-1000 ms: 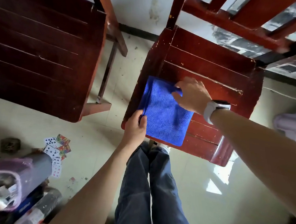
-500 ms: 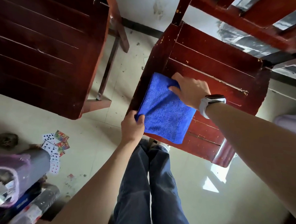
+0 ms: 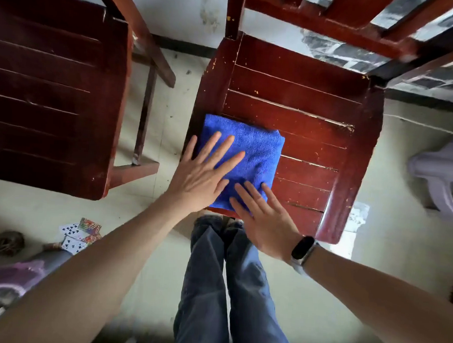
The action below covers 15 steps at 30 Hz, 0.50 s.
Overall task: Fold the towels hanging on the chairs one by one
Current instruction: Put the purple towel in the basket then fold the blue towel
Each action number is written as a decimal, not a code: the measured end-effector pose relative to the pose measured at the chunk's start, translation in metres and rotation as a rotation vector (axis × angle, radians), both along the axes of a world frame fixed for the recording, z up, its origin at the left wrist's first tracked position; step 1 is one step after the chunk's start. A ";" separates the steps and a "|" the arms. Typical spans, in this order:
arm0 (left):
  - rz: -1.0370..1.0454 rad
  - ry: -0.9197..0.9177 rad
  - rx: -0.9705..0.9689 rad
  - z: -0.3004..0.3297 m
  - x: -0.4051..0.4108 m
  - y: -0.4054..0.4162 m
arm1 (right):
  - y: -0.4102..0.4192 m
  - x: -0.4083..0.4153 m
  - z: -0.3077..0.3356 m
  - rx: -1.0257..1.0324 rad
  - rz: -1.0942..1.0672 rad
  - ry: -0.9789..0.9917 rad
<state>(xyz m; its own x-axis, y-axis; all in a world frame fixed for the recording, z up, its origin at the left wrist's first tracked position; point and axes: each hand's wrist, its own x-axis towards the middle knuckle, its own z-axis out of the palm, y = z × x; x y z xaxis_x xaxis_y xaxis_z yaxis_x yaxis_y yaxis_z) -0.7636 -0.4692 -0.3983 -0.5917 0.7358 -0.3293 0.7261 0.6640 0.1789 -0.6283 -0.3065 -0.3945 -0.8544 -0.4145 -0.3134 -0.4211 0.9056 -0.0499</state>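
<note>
So the blue microfiber towel point(image 3: 249, 156) is folded into a chunky square and sitting on the front left corner of the red wooden chair point(image 3: 314, 118), the one on the right side of the view. Its near edge runs right along the seat's front edge.

Both hands are flat on it. The left hand point(image 3: 201, 178) lies palm down on the towel's left half, fingers point(image 3: 222, 147) straight and a bit spread, tips pointing away toward the chair back; the outermost finger hangs just past the towel's left edge, over the seat rim. The right hand point(image 3: 264, 220) is also palm down, fingers point(image 3: 247, 196) straight and loosely spread, only the tips resting on the towel's near right corner while the palm sits out in front of the seat. Neither hand is pinching or curling round anything. Just beyond the left fingertips there's bare towel, and past that the seat slats.

There's a smartwatch with a dark face point(image 3: 302, 250) on the right wrist. A second dark red chair point(image 3: 54, 89) stands off to the left, well apart from the towel. Down on the floor by the left forearm are some scattered playing cards point(image 3: 79, 235), and the person's jeans point(image 3: 224, 289) show between the arms.
</note>
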 end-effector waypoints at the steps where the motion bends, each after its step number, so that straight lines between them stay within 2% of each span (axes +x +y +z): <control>1: -0.072 -0.016 -0.040 -0.005 -0.006 -0.002 | -0.003 0.006 -0.006 0.042 -0.016 -0.059; 5: -0.087 -0.083 -0.144 -0.008 -0.017 -0.006 | 0.002 0.005 -0.013 0.012 -0.046 -0.128; 8: 0.008 -0.077 -0.051 0.001 -0.010 0.007 | 0.015 -0.007 0.001 -0.287 -0.101 -0.045; 10: 0.089 -0.012 0.089 0.007 -0.014 0.020 | 0.027 -0.021 0.013 -0.571 -0.338 0.024; 11: 0.136 0.023 0.148 0.010 -0.019 0.028 | 0.034 -0.033 0.017 -0.645 -0.489 0.047; 13: 0.199 0.027 0.150 0.015 -0.034 0.043 | 0.050 -0.064 0.021 -0.679 -0.763 0.047; 15: 0.229 -0.061 0.025 0.015 -0.051 0.054 | 0.065 -0.096 0.018 -0.656 -0.922 -0.041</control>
<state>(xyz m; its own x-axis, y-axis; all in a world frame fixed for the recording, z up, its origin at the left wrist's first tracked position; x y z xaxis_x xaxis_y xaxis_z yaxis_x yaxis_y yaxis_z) -0.8142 -0.4149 -0.3834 -0.7233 0.5932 -0.3534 0.5446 0.8047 0.2362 -0.7244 -0.2417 -0.3767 -0.9131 0.2737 -0.3022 0.4067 0.6634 -0.6281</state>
